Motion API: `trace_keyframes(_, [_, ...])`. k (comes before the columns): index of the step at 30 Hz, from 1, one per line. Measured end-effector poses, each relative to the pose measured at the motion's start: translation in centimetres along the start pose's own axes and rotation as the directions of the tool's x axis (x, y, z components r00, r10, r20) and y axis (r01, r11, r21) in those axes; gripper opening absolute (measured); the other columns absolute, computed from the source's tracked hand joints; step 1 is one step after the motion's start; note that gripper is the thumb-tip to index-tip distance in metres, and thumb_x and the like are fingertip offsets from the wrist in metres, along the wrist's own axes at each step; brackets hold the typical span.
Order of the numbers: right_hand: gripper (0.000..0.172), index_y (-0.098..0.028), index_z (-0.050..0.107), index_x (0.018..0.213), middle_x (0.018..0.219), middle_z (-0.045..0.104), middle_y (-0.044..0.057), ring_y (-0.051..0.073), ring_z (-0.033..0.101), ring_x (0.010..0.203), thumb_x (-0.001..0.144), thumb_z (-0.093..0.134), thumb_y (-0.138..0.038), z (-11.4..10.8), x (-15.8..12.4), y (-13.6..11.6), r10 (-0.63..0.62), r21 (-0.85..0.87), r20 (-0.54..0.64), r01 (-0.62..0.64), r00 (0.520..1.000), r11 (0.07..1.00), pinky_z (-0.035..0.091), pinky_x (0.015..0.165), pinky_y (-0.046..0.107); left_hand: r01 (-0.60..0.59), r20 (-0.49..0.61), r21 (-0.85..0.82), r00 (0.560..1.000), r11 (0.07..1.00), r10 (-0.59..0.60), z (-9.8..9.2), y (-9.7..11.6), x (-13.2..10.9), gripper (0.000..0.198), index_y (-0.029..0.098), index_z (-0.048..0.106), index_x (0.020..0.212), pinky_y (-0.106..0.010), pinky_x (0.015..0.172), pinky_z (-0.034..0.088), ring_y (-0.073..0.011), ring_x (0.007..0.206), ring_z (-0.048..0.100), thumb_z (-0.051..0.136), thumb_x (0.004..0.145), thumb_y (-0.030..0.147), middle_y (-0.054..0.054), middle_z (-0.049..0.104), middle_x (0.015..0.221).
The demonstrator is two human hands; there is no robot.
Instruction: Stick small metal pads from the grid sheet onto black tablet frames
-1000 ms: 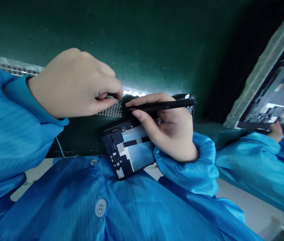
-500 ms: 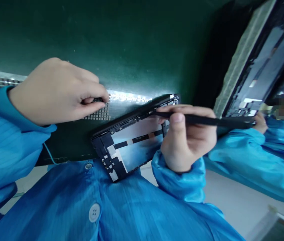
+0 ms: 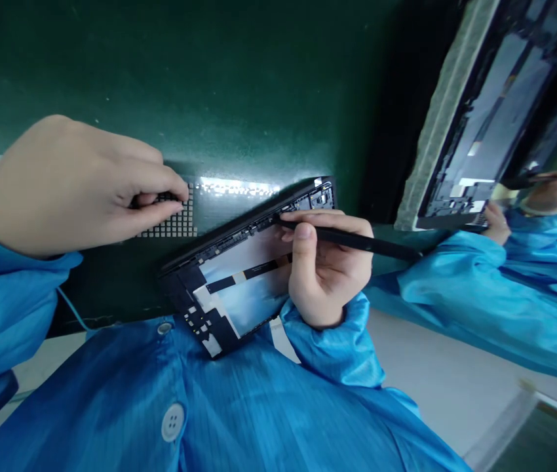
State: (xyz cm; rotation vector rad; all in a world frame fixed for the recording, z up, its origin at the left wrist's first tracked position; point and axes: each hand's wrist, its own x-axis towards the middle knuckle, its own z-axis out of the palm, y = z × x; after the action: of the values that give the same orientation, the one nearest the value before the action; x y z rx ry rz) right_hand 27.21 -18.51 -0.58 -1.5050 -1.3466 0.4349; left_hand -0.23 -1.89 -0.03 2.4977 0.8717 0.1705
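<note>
My left hand is closed in a pinch over a sheet of small dark square pads on clear film. Whatever lies between the thumb and forefinger tips is hidden. In front of my body an opened tablet tilts across the table's near edge, its inner parts and a flat ribbon cable showing. My right hand grips black tweezers, with their tip at the tablet's upper long edge. The fingers of that hand cover part of the tablet's right end.
Under the sheet lies a green tabletop. At the right, another opened tablet rests on a pale-edged block. A co-worker's hands and blue sleeves are beside it, one hand with a thin dark tool.
The whole view has shifted, so most things sit further left. The tweezers' tip stays near the tablet's upper edge. More of the co-worker's hand and tool shows now.
</note>
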Motion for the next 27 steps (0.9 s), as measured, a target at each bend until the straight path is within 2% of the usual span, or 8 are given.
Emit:
trace_keyframes(4, [0.018, -0.028, 0.077, 0.125, 0.114, 0.085, 0.006, 0.026, 0.084, 0.11, 0.11, 0.072, -0.018, -0.6, 1.5, -2.1, 0.01, -0.025, 0.102, -0.007, 0.995, 1.0, 0.071, 0.097, 0.049, 0.017, 0.039, -0.001, 0.999, 1.0, -0.017, -0.3, 0.4, 0.4, 0.073, 0.031, 0.088, 0.107, -0.039, 0.099, 0.051, -0.0202, 0.078, 0.063, 0.026, 0.112, 0.069, 0.0, 0.071, 0.084])
trace_keyframes(6, [0.018, -0.028, 0.079, 0.124, 0.115, 0.087, 0.005, 0.025, 0.085, 0.109, 0.109, 0.076, -0.019, -0.1, 2.9, -3.1, 0.015, 0.0, 0.247, -0.015, 0.969, 1.0, 0.072, 0.097, 0.047, 0.022, 0.082, -0.001, 0.996, 1.0, -0.022, -0.6, 0.7, 0.7, 0.073, 0.031, 0.088, 0.106, -0.039, 0.095, 0.05, -0.0224, 0.081, 0.065, 0.024, 0.109, 0.065, -0.001, 0.073, 0.086])
trace_keyframes(9, [0.012, -0.024, 0.08, 0.121, 0.118, 0.089, 0.005, 0.022, 0.086, 0.11, 0.108, 0.078, -0.022, 1.3, 4.8, -3.5, -0.029, 0.002, 0.552, 0.033, 0.833, 0.999, 0.073, 0.099, 0.04, 0.051, 0.14, -0.003, 0.989, 0.999, -0.05, -1.0, 1.0, 1.1, 0.072, 0.032, 0.088, 0.111, -0.039, 0.091, 0.049, -0.0241, 0.084, 0.065, 0.023, 0.106, 0.064, -0.003, 0.075, 0.088])
trace_keyframes(12, [0.012, -0.02, 0.079, 0.121, 0.12, 0.089, 0.008, 0.021, 0.087, 0.112, 0.111, 0.075, -0.025, 2.5, 5.5, -3.1, -0.015, -0.019, 0.655, 0.036, 0.756, 0.999, 0.073, 0.102, 0.037, 0.088, 0.182, 0.006, 0.979, 0.996, -0.088, -1.1, 1.1, 1.1, 0.07, 0.034, 0.087, 0.113, -0.04, 0.091, 0.049, -0.024, 0.082, 0.065, 0.023, 0.104, 0.061, -0.003, 0.074, 0.087])
trace_keyframes(17, [0.012, -0.02, 0.079, 0.121, 0.119, 0.09, 0.007, 0.022, 0.087, 0.111, 0.11, 0.075, -0.023, 2.7, 5.1, -2.9, 0.025, -0.061, 0.631, 0.017, 0.775, 0.998, 0.073, 0.101, 0.036, 0.065, 0.176, 0.074, 0.981, 0.995, -0.078, -0.9, 1.1, 1.2, 0.069, 0.037, 0.087, 0.111, -0.041, 0.085, 0.048, -0.0256, 0.081, 0.067, 0.022, 0.101, 0.058, -0.003, 0.076, 0.087])
trace_keyframes(23, [0.008, -0.02, 0.08, 0.116, 0.118, 0.088, 0.007, 0.022, 0.087, 0.109, 0.111, 0.074, -0.023, 2.5, 5.7, -3.0, 0.002, -0.004, 0.663, 0.001, 0.749, 1.0, 0.072, 0.1, 0.037, 0.105, 0.197, 0.085, 0.973, 0.991, -0.12, -1.1, 1.4, 1.5, 0.075, 0.037, 0.088, 0.113, -0.041, 0.09, 0.053, -0.0259, 0.085, 0.07, 0.019, 0.099, 0.062, -0.002, 0.079, 0.091])
trace_keyframes(25, [0.007, -0.024, 0.079, 0.116, 0.116, 0.088, 0.004, 0.022, 0.086, 0.106, 0.112, 0.074, -0.025, 2.0, 5.4, -2.7, 0.039, 0.066, 0.605, -0.099, 0.796, 0.993, 0.072, 0.097, 0.04, 0.119, 0.194, 0.071, 0.972, 0.99, -0.131, -1.2, 1.4, 1.5, 0.075, 0.035, 0.088, 0.116, -0.042, 0.094, 0.055, -0.0259, 0.089, 0.072, 0.02, 0.099, 0.063, -0.003, 0.08, 0.092])
trace_keyframes(27, [0.007, -0.029, 0.077, 0.118, 0.112, 0.086, 0.002, 0.02, 0.084, 0.099, 0.114, 0.071, -0.03, 1.4, 4.5, -2.1, 0.102, 0.122, 0.419, -0.167, 0.902, 0.978, 0.072, 0.09, 0.041, 0.126, 0.198, 0.039, 0.971, 0.991, -0.131, -1.2, 1.4, 1.4, 0.075, 0.032, 0.088, 0.117, -0.043, 0.099, 0.057, -0.0269, 0.095, 0.074, 0.021, 0.099, 0.062, -0.004, 0.081, 0.095])
